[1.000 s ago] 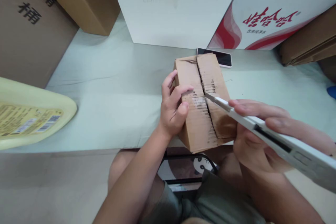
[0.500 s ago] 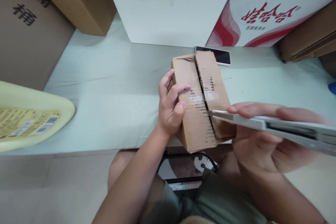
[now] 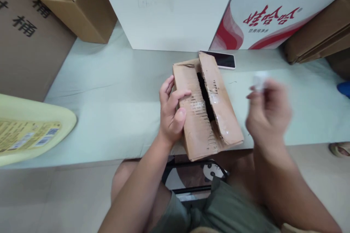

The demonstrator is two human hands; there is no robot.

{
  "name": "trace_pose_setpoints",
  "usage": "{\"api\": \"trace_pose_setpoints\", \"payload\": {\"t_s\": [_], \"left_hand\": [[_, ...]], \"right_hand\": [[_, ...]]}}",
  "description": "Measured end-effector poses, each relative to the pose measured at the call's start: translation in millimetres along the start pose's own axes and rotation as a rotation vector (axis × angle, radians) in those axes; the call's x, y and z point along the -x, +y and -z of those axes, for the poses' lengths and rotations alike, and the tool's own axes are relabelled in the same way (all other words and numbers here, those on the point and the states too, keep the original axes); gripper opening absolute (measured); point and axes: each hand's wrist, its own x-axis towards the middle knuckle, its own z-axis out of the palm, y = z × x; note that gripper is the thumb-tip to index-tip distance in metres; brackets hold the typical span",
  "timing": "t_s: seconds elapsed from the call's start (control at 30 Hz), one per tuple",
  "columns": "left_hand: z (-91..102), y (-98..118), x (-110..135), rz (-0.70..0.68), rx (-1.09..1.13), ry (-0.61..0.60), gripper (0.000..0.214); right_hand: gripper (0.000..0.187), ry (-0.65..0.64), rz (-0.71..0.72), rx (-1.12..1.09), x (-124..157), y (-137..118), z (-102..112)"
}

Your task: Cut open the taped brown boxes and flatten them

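Pale green, the desk (image 3: 123, 116) spreads below as I watch remotely. At its front edge sits a small cardboard box (image 3: 191, 127), top gaping, with my left hand (image 3: 172, 114) clamping its grip on the left side. My right hand (image 3: 269, 114), apart from it, closes round a blurred white object (image 3: 260, 79). Beyond lies a phone (image 3: 225, 60), then a large white box (image 3: 169, 14).

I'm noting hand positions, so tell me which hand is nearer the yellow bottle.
Left. The left hand is right of the yellow bottle, holding the left edge of the small cardboard box; the right hand is farther off, beyond that box.
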Motion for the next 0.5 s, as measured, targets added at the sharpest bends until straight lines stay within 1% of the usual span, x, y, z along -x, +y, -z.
{"api": "trace_pose_setpoints", "payload": {"t_s": [0.03,0.13,0.17,0.2,0.23,0.3,0.37,0.43,0.47,0.5], "left_hand": [[-0.1,0.1,-0.1,-0.001,0.009,0.004,0.046],[-0.7,0.8,-0.2,0.001,0.015,0.005,0.044],[-0.7,1.1,-0.2,0.002,0.012,0.004,0.045],[-0.6,1.3,-0.2,0.004,0.01,0.002,0.045],[-0.1,1.3,-0.4,0.007,0.009,0.003,0.045],[2.2,0.3,-1.7,0.022,0.006,0.007,0.047],[6.0,-1.7,-4.5,0.051,-0.021,0.031,0.049],[10.4,-3.6,-8.2,0.093,-0.059,0.08,0.048],[12.4,-4.1,-10.2,0.118,-0.072,0.112,0.047],[14.1,-4.2,-12.2,0.142,-0.08,0.143,0.045]], "right_hand": [[0.031,-0.051,-0.023,0.064,-2.4,8.4,-6.4],[0.027,-0.324,-0.129,0.256,-3.5,33.4,-20.9],[0.027,-0.377,-0.153,0.274,-2.7,39.4,-23.3],[0.028,-0.384,-0.162,0.259,-1.5,43.4,-24.4],[0.03,-0.361,-0.156,0.227,-0.2,45.3,-24.3],[0.036,-0.271,-0.116,0.062,3.6,43.3,-22.2],[0.044,-0.185,-0.042,-0.242,9.6,36.0,-19.7],[0.055,-0.172,0.059,-0.541,17.7,26.8,-19.0],[0.06,-0.194,0.103,-0.63,21.9,22.5,-19.7],[0.063,-0.238,0.134,-0.648,25.9,18.9,-21.1]]}}
